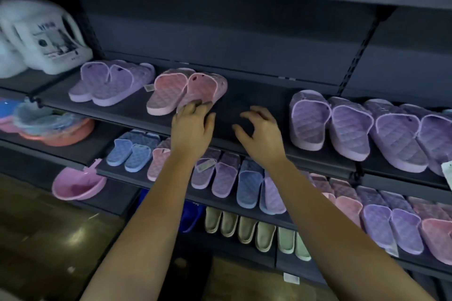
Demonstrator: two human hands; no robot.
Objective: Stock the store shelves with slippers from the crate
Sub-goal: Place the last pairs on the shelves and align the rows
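Pink quilted foam slippers [188,90]: likely light, bendy; lift by strap. Left hand [193,127] grip apart, fingertips [195,106] on heel; right hand [261,129] grip apart, empty.

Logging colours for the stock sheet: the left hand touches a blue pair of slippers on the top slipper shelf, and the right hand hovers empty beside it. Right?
Not blue: the head view shows the left hand touching a pink pair on the top slipper shelf; the right hand hovers empty beside it.
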